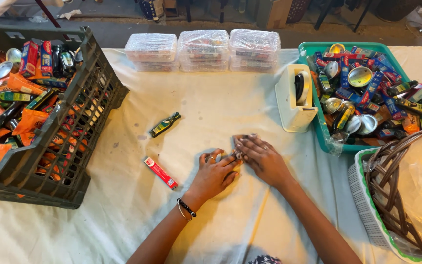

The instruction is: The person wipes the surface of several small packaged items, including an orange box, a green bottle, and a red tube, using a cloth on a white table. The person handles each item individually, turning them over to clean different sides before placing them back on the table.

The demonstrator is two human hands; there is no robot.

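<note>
Two hands meet at mid-bench (211, 112), the landmark here. Far left of them, a dark crate (81, 122) keeps mixed packets within reach. Nearer left lie a small green bottle (165, 124) and a red stick pack (160, 172), set apart flat on the cloth. Left hand (216, 173) and right hand (262, 159) press flat on a small, mostly hidden packet (240, 139), fingers extended rather than clenched. To their right stand a white tape dispenser (295, 100) and a teal tray (318, 122).

Left hand (214, 173): ring on one finger; black beaded bracelet and thin bangle at wrist; right hand (262, 157): ring; both forearms bare.
</note>
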